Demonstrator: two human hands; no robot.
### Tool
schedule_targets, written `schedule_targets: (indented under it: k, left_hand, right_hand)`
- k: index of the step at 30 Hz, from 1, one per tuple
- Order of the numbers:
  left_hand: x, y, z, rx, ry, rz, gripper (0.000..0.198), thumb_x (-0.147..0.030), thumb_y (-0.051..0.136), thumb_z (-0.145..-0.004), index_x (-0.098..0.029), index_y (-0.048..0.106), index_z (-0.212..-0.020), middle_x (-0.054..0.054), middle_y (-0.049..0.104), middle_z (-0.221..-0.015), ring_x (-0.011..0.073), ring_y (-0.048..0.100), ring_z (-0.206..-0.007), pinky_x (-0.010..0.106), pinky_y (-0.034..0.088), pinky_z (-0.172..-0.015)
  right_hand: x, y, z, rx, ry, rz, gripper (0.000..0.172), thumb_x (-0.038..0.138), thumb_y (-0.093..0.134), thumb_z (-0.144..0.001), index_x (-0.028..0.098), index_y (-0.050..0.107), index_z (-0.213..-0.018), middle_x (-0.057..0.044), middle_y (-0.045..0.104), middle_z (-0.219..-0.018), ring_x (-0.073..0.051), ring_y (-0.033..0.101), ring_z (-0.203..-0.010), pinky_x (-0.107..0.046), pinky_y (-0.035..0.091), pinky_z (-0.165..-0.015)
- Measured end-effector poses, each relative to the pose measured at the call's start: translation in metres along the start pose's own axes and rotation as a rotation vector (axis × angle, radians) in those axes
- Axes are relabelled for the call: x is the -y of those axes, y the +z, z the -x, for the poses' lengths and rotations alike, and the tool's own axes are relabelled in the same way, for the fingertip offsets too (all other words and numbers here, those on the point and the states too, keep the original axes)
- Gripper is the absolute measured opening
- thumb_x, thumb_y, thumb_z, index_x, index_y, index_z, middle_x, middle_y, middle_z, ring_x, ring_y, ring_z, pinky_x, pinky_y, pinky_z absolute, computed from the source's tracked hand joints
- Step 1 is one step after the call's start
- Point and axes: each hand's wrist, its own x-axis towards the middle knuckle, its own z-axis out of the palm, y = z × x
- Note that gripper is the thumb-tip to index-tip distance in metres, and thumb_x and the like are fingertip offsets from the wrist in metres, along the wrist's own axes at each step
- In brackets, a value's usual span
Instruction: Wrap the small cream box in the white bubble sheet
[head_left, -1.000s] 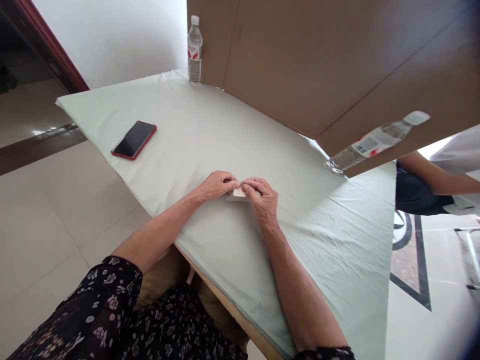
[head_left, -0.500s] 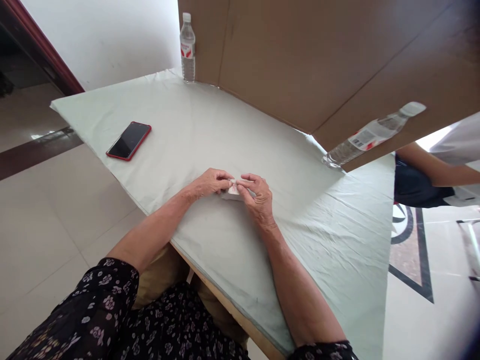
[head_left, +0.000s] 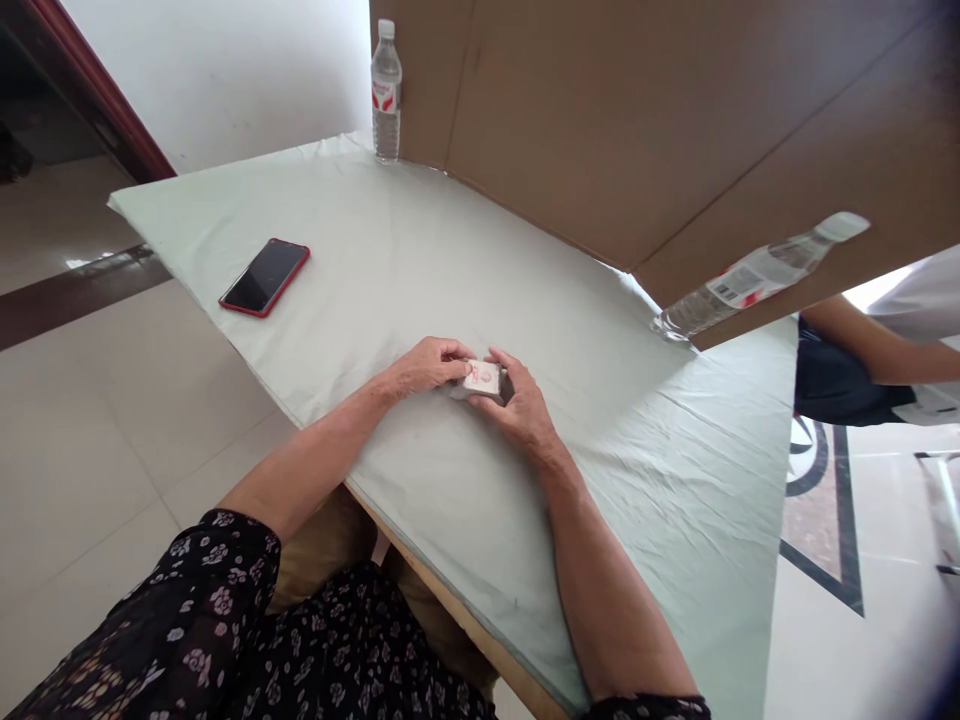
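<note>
A small white box [head_left: 484, 377] with red print on its top is between my hands, low over the pale green tablecloth near the table's front edge. The fingertips and thumb of my left hand [head_left: 433, 366] pinch its left end, where some clear wrapping seems to show. My right hand [head_left: 520, 400] grips the box from the right, thumb on the near side and fingers on the far side.
A phone [head_left: 265, 277] with a red case lies at the left of the tablecloth [head_left: 420, 260]. One water bottle [head_left: 386, 95] stands at the back; another bottle [head_left: 750, 283] is at the right by a brown panel [head_left: 585, 120]. A person's arm [head_left: 862, 335] shows beyond.
My right hand has shifted right and its fingers have spread round the box, so more of the printed top shows. My left hand stays at the left end. The view has shifted slightly.
</note>
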Motion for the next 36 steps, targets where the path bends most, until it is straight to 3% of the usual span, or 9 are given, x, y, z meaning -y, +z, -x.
schedule_targets:
  k: [5, 9, 12, 16, 19, 22, 27, 31, 36]
  left_hand:
    - [0.001, 0.003, -0.001, -0.051, 0.054, 0.034, 0.035, -0.031, 0.062, -0.077, -0.012, 0.072, -0.104, 0.002, 0.069, -0.082, 0.0110, 0.055, -0.067, 0.024, 0.044, -0.065]
    - [0.008, 0.003, -0.009, -0.225, 0.073, -0.047, 0.026, -0.029, 0.060, -0.077, -0.013, 0.072, -0.093, 0.002, 0.070, -0.079, 0.0139, 0.060, -0.072, 0.027, 0.049, -0.073]
    - [0.013, 0.002, -0.014, -0.352, 0.118, -0.134, 0.022, -0.024, 0.058, -0.077, -0.014, 0.073, -0.089, 0.004, 0.074, -0.089, 0.0168, 0.065, -0.085, 0.029, 0.051, -0.083]
    - [0.014, 0.001, -0.016, -0.398, 0.158, -0.153, 0.025, -0.020, 0.055, -0.077, -0.014, 0.073, -0.093, 0.007, 0.076, -0.100, 0.0190, 0.067, -0.094, 0.032, 0.051, -0.089]
    - [0.015, -0.001, -0.014, -0.332, 0.151, -0.099, 0.029, -0.018, 0.054, -0.076, -0.015, 0.072, -0.098, 0.007, 0.075, -0.106, 0.0199, 0.067, -0.100, 0.035, 0.051, -0.094]
    - [0.016, -0.001, -0.012, -0.173, 0.107, -0.002, 0.044, -0.017, 0.055, -0.070, -0.014, 0.069, -0.112, 0.009, 0.072, -0.117, 0.0221, 0.065, -0.110, 0.038, 0.050, -0.099]
    - [0.017, -0.002, -0.010, 0.064, 0.104, 0.053, 0.068, -0.022, 0.060, -0.069, -0.012, 0.055, -0.136, 0.014, 0.067, -0.122, 0.0249, 0.064, -0.110, 0.037, 0.050, -0.093]
    - [0.016, -0.002, -0.009, 0.092, 0.109, 0.005, 0.070, -0.025, 0.060, -0.068, -0.013, 0.054, -0.137, 0.012, 0.066, -0.118, 0.0235, 0.063, -0.105, 0.034, 0.049, -0.087]
    - [0.018, -0.003, -0.010, 0.094, 0.110, 0.023, 0.070, -0.025, 0.061, -0.066, -0.013, 0.054, -0.135, 0.011, 0.066, -0.116, 0.0229, 0.063, -0.103, 0.034, 0.049, -0.086]
  right_hand:
    - [0.007, 0.006, 0.004, -0.072, -0.081, 0.085, 0.054, 0.048, 0.075, -0.079, 0.030, 0.061, -0.129, -0.008, 0.067, -0.127, -0.032, 0.059, -0.119, -0.051, 0.043, -0.104]
    - [0.009, 0.007, 0.006, -0.013, -0.031, 0.170, 0.055, 0.051, 0.072, -0.081, 0.029, 0.061, -0.130, -0.009, 0.068, -0.126, -0.032, 0.061, -0.115, -0.052, 0.046, -0.101]
    - [0.006, 0.004, 0.005, 0.055, 0.017, 0.121, 0.066, 0.056, 0.074, -0.077, 0.029, 0.057, -0.135, -0.009, 0.064, -0.133, -0.034, 0.060, -0.120, -0.054, 0.044, -0.105]
    - [0.003, -0.005, 0.005, 0.089, 0.045, -0.023, 0.089, 0.064, 0.078, -0.071, 0.030, 0.047, -0.146, -0.010, 0.048, -0.153, -0.035, 0.049, -0.137, -0.053, 0.040, -0.113]
    - [0.003, -0.009, 0.006, 0.094, 0.095, -0.081, 0.093, 0.064, 0.079, -0.070, 0.030, 0.043, -0.149, -0.010, 0.045, -0.156, -0.034, 0.045, -0.141, -0.052, 0.038, -0.115]
    - [0.003, -0.009, 0.007, 0.090, 0.110, -0.089, 0.095, 0.061, 0.081, -0.068, 0.028, 0.043, -0.148, -0.011, 0.046, -0.155, -0.034, 0.046, -0.140, -0.052, 0.038, -0.115]
    - [-0.001, -0.005, 0.007, 0.051, 0.083, -0.069, 0.074, 0.053, 0.078, -0.073, 0.025, 0.054, -0.138, -0.011, 0.064, -0.135, -0.031, 0.059, -0.123, -0.049, 0.045, -0.106]
    - [0.001, -0.003, 0.007, 0.031, 0.101, 0.001, 0.057, 0.044, 0.075, -0.074, 0.024, 0.061, -0.126, -0.008, 0.070, -0.119, -0.030, 0.064, -0.109, -0.047, 0.049, -0.097]
    - [0.008, -0.004, 0.009, 0.035, 0.095, -0.008, 0.051, 0.039, 0.072, -0.076, 0.026, 0.061, -0.124, -0.006, 0.071, -0.114, -0.028, 0.065, -0.105, -0.045, 0.049, -0.094]
